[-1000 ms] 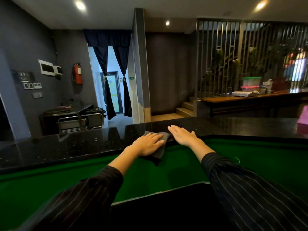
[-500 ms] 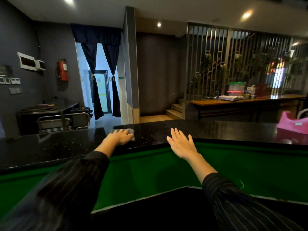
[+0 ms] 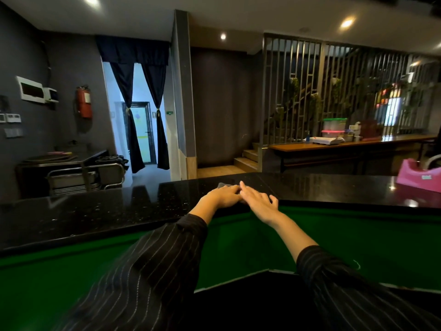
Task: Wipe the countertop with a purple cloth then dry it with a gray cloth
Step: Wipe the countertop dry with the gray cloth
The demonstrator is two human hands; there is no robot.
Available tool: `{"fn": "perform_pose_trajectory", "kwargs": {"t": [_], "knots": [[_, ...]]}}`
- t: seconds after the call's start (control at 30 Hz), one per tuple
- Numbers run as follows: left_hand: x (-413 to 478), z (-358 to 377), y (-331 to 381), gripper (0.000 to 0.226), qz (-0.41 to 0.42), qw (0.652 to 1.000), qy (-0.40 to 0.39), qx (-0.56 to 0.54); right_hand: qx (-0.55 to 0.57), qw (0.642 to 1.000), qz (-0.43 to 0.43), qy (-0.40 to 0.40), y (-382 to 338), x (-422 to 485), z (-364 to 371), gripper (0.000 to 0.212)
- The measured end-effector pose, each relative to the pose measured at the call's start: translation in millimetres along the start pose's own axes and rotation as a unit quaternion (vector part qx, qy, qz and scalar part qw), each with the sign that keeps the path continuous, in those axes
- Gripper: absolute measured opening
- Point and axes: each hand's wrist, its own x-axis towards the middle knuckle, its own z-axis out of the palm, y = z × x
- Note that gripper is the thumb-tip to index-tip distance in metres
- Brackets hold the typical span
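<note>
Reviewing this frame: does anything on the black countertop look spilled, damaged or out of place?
Nothing stands out. The black countertop looks glossy and intact, with no visible spill. The left hand presses flat on the gray cloth, mostly hidden beneath it; the right hand is open beside it. A pink object sits far right.

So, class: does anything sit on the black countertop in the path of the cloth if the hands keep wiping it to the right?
Yes. A pink container sits on the countertop at far right; between it and the gray cloth nothing shows.
</note>
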Motion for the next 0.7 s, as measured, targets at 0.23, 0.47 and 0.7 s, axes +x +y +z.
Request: {"fn": "perform_pose_trajectory", "kwargs": {"t": [0.23, 0.47, 0.7], "knots": [[-86.6, -13.6, -47.6, 0.064, 0.055, 0.986, 0.112, -0.111, 0.007, 0.998, 0.051, 0.048, -63.7, -3.1, -5.0, 0.061], [-206.1, -52.9, -212.5, 0.038, -0.108, 0.977, 0.183, 0.017, -0.175, 0.973, 0.148, -0.036, -154.2, -10.8, 58.6, 0.090], [-277.1, -49.5, -283.1, 0.044, -0.173, 0.967, 0.177, 0.059, -0.226, 0.970, 0.044, -0.071, -253.9, 4.5, 133.0, 0.087]]}}
